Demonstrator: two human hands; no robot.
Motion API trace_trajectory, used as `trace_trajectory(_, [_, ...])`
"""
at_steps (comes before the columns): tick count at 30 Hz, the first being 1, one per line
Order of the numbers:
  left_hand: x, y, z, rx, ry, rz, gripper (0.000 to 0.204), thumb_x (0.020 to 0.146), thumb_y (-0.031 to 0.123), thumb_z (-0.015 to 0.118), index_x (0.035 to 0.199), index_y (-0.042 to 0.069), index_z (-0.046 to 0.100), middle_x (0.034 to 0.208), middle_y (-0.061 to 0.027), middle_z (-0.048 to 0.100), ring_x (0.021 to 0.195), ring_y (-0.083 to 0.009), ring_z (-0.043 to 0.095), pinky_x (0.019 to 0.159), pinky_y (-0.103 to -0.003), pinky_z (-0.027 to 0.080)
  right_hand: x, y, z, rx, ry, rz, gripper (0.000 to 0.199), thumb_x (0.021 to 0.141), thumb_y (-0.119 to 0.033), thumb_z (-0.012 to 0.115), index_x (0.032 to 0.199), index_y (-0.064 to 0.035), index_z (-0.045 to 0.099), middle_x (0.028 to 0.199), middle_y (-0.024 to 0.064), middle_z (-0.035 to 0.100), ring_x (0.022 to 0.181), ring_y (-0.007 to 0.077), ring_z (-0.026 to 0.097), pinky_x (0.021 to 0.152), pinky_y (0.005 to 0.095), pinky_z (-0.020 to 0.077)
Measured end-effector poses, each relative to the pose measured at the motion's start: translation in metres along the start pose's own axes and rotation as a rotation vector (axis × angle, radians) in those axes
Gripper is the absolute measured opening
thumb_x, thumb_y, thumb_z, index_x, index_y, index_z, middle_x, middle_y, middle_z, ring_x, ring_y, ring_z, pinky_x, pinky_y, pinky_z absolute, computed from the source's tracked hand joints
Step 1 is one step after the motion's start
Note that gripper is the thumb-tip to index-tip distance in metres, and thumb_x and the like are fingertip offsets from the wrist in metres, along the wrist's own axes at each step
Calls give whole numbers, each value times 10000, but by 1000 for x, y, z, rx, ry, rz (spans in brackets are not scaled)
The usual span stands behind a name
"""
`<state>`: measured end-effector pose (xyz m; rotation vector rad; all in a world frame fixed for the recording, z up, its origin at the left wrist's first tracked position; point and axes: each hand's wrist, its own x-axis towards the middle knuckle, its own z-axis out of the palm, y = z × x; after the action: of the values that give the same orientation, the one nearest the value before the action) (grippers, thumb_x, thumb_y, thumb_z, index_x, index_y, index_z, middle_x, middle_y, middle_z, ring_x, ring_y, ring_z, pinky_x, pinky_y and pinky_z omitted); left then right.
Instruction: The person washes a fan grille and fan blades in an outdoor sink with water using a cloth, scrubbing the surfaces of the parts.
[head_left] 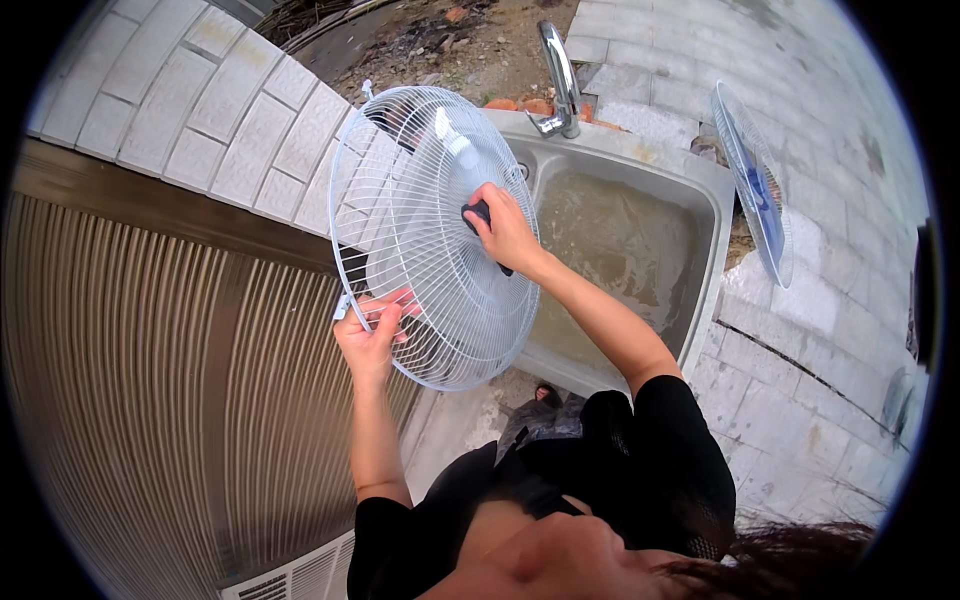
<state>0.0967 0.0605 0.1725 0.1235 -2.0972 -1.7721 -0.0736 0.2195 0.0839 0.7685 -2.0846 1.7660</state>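
A round white wire fan grille (430,240) is held up, tilted, over the left side of the sink. My left hand (375,325) grips its lower left rim, with the fingers among the wires. My right hand (508,235) is closed round a small black object (477,215) at the middle of the grille. Dark ends of that object show on both sides of the fingers; its kind is mostly hidden. The grille covers the sink's left part.
Murky water stands in the pale sink (712,250), below a chrome tap (560,85). Another fan grille (752,185) with a blue centre leans at the right. White brick walls (230,110) and a ribbed brown panel (150,350) flank the spot. Rubble (430,50) lies beyond.
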Motion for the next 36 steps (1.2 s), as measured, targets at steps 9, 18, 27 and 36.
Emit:
trace_trajectory(9, [-13,-1,18,21,-8,45,63,806,-28,600,865,-48,591,903,-191,639,719,-214,666,443,-199,496,16,4,2,3,37,175,231,779,-83,593,898,-8,410,827,204,528,807,385,524,708,422,414])
trace_trajectory(18, [-16,-9,24,28,42,75,57,808,-2,609,835,-48,587,890,-190,640,701,-207,662,446,-207,501,-18,2,1,-116,22,56,198,809,-102,576,900,-10,426,843,186,523,832,363,523,724,401,404])
trace_trajectory(27, [1,32,-5,-4,-18,127,70,815,36,614,811,-25,581,890,-219,643,696,-214,657,521,-215,503,-224,168,-64,-485,-306,756,230,821,-155,569,979,-80,420,1009,153,532,945,378,522,765,492,433])
trace_trajectory(36, [-31,94,-37,312,-282,214,85,743,-24,669,820,-48,643,851,-170,665,824,-231,655,701,-328,535,-215,148,-102,19,-412,1072,736,837,-566,476,1376,-123,242,1415,174,251,1229,407,336,933,581,322])
